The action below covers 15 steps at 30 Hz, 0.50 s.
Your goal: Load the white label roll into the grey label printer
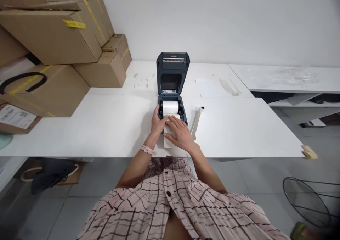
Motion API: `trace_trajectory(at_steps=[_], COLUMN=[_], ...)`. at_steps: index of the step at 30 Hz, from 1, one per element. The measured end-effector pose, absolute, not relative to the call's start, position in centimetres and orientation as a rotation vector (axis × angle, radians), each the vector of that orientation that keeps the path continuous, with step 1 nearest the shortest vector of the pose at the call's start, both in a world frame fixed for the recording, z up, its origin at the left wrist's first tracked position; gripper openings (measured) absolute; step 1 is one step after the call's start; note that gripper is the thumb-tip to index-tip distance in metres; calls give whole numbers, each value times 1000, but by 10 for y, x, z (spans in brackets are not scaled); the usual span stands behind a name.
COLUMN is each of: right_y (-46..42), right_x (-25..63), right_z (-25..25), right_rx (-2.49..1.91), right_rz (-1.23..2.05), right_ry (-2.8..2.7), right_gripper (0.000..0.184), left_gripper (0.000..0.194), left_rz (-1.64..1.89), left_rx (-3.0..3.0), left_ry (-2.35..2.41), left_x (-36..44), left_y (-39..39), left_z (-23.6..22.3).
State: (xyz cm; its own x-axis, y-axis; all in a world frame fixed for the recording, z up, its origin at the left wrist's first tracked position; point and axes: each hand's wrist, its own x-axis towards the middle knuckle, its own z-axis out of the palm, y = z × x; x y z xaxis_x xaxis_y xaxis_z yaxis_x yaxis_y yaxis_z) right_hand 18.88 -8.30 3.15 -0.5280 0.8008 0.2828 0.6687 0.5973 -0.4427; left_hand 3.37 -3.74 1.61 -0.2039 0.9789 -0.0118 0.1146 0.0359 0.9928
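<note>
One open printer (pixel 173 73) stands back from the tabletop (pixel 239 133)'s front edge, right hand (pixel 181 132) laid thumb-spread over its paper strip (pixel 168 143), left hand (pixel 158 123) at its left side, any pinch indiscernible; uneven pressing could skew the strip.

The lid (pixel 172 68) stands up at the back of the printer (pixel 172 87) and blocks the way. The left hand (pixel 158 122) and right hand (pixel 180 132) fill its front. Left of it, a hand could slide along the table (pixel 114 126) until the boxes (pixel 98 70). Close on its right lies a paper strip (pixel 197 124); past that there's room.
</note>
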Motion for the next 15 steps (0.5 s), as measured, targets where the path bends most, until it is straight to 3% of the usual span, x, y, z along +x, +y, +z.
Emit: trace_trajectory(at_steps=[4,8,12,15], right_y=[-49,51,152,174], right_x=[214,232,225,214], right_z=[55,98,130,138], right_rx=[-1007,-1098,-1066,-1060], right_rz=[694,572,666,749], right_ry=[-2117,-1687,-1717,-1724], right_gripper=[50,77,91,96], left_gripper=[85,89,97,104], left_rz=[1263,1212,1161,1124], left_rx=[1119,1093,1069,1057], left_ry=[1499,1502,1525,1503], left_x=[32,31,31,31], left_y=[-33,-31,-50,-74], left_z=[11,11,18,19])
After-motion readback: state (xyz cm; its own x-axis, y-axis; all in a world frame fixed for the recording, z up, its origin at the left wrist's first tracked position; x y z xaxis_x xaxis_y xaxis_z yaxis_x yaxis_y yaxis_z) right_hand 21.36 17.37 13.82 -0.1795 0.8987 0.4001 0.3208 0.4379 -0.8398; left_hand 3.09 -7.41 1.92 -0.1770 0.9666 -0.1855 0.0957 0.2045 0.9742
